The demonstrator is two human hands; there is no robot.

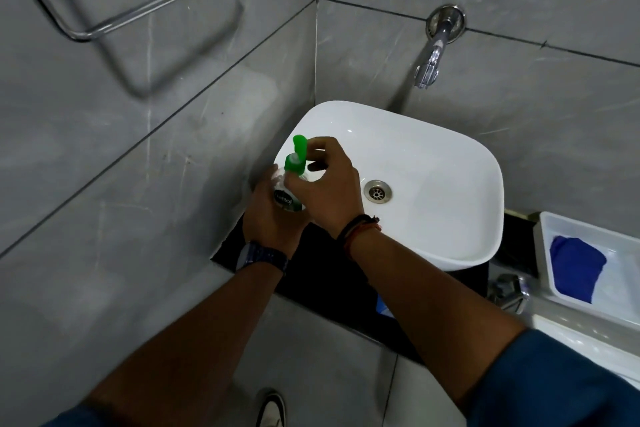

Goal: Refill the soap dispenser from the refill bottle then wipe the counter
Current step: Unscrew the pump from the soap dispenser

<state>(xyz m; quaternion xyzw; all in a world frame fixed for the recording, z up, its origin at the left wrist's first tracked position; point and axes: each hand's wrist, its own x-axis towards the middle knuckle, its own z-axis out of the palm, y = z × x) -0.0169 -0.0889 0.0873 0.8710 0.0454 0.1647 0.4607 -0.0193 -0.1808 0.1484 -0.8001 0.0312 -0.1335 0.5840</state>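
A clear soap dispenser [286, 198] with a green pump top [297, 156] and a green-and-white label sits at the left rim of the white sink [433, 163]. My left hand [268, 218] is wrapped around its body from the left. My right hand [329, 184] grips the green pump collar, fingers curled around it. The black counter [311, 274] shows under both wrists. A blue cloth [576, 267] lies in a white tray at the right. No refill bottle is in view.
A chrome wall tap [433, 55] hangs over the sink. The white tray [588, 229] stands right of the sink, with a chrome fitting [509, 291] in front of it. A chrome towel rail [114, 10] is on the left wall. My shoe [272, 407] shows below.
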